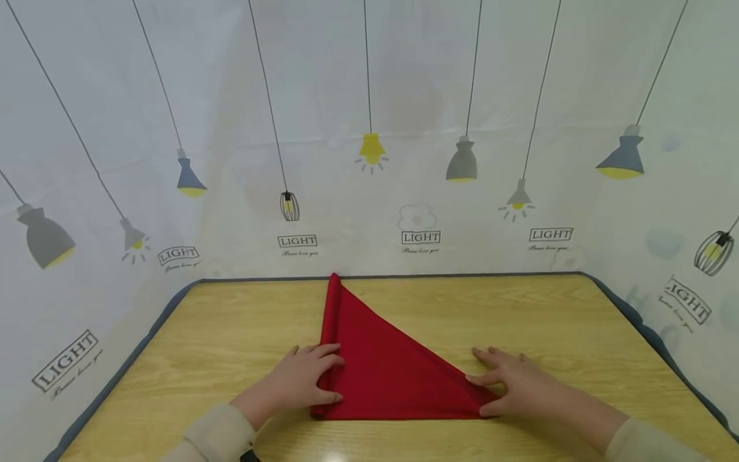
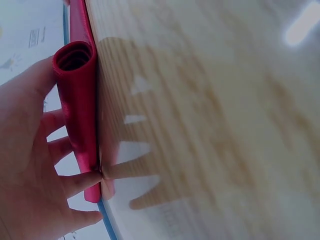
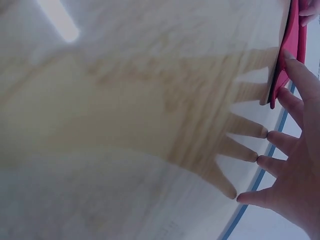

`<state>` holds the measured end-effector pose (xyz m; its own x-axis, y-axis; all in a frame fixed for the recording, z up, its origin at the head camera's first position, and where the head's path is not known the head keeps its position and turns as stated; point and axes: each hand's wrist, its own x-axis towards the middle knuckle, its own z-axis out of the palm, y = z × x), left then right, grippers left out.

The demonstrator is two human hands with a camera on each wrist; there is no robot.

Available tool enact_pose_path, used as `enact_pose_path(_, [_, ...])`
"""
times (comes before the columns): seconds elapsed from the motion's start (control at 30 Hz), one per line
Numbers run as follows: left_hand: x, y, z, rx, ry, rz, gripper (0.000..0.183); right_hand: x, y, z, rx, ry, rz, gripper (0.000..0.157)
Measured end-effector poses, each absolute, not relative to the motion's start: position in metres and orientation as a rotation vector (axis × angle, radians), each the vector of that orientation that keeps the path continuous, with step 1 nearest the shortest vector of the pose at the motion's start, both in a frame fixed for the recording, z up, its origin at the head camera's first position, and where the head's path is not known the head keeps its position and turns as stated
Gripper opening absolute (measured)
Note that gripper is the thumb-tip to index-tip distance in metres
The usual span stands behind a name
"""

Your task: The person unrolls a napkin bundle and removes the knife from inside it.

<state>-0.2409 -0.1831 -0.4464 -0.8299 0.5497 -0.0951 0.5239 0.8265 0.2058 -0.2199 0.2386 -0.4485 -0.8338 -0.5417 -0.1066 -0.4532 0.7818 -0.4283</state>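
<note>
A red cloth (image 1: 398, 372) lies on the table in a rough triangle, its left side rolled into a long tube (image 1: 331, 314) that points away from me. In the left wrist view the near end of the tube (image 2: 75, 57) shows its hollow, coiled layers. My left hand (image 1: 294, 378) lies over the near half of the tube, with fingers and thumb extended across it. At the cloth's right corner, my right hand (image 1: 519, 385) pinches the fabric between thumb and index finger. Its other fingers (image 3: 265, 197) are spread, their tips down at the tabletop.
The glossy wood-grain table (image 1: 242, 333) reflects both hands in the wrist views. A dark blue edging (image 1: 635, 314) runs along its back and sides. Behind rises a white covering (image 1: 346, 77) printed with hanging lamps and the word LIGHT. A pale sleeve (image 1: 216, 436) covers the left forearm.
</note>
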Motion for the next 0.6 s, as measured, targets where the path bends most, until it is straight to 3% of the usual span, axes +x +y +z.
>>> enact_pose_path(0.6, [-0.239, -0.183, -0.442, 0.844, 2.832, 0.302, 0.049, -0.218, 0.258, -0.453, -0.89, 2.747, -0.551, 0.062])
